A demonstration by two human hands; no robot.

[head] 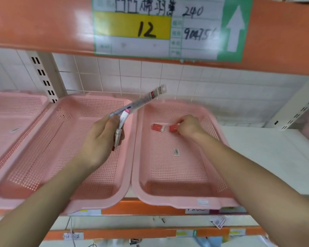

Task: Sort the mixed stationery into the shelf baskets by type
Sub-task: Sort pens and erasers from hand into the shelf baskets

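**Set the eraser beside its twin; hold the pens back for another basket**

The orange shelf (pixel 150 208) carries three pink mesh baskets side by side: the left basket (pixel 7 122), the middle basket (pixel 43 148) and the right basket (pixel 212 175). The step in hand looks to be laying a red eraser in the right basket, where one of the same kind already lies. To do it well, bring the piece down flat onto the mesh floor before letting go rather than dropping it. Keep it close to the first so the type gathers in one spot. Meanwhile the other hand's load should stay gripped above the baskets, so nothing slips into the wrong one.

The left hand (pixel 98 139) hovers over the middle basket's right side. Its fingers (pixel 112 120) are clamped on the lower end of a long clear packet (pixel 141 102), which slants up and to the right, and on a white-and-pink pen (pixel 122 120) held with it.

The right hand (pixel 189 128) reaches into the far part of the right basket. Its fingers (pixel 181 122) are curled together, pinching the held eraser (pixel 173 128) at its right end. The free left end points at the lying eraser (pixel 158 127), just beside it with a small gap between. Whether the held one already touches the mesh, I cannot tell.

A barcode sticker (pixel 176 152) lies on the same floor, nearer the camera and apart from both erasers.
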